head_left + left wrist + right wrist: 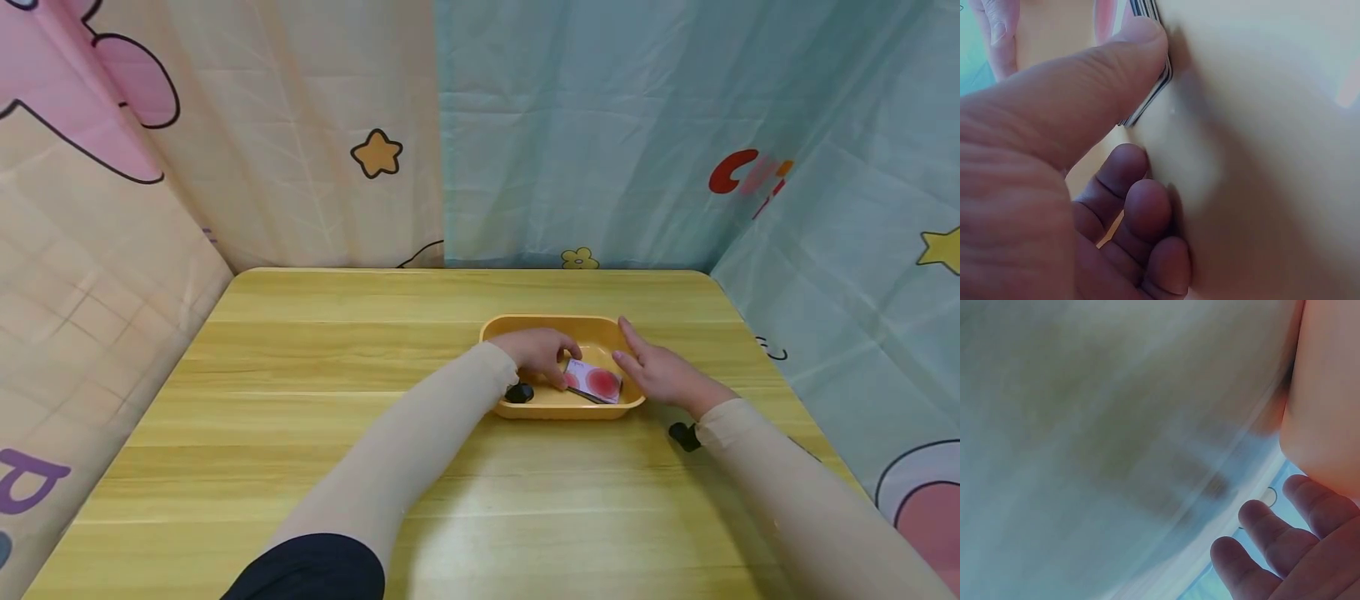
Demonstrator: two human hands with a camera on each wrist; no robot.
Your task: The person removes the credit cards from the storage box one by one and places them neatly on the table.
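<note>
A stack of thin cards [596, 382], pinkish-white with red round patches on top, lies in a shallow yellow tray [566, 412]. My left hand [536, 348] reaches over the tray's left side and grips the stack's left end. In the left wrist view, the thumb [1141, 37] presses the layered edge of the cards [1150, 94]; the other fingers are bent beside it, and the index finger is hidden. At the tray's right end, my right hand [663, 375] rests by the rim, its fingers straight and thumb spread, holding nothing.
The tray stands on a light wood-grain table [337, 333], toward its far right. Printed curtains [600, 125] hang behind the table and at both sides. Small black wrist pieces [684, 436] show under the sleeves.
</note>
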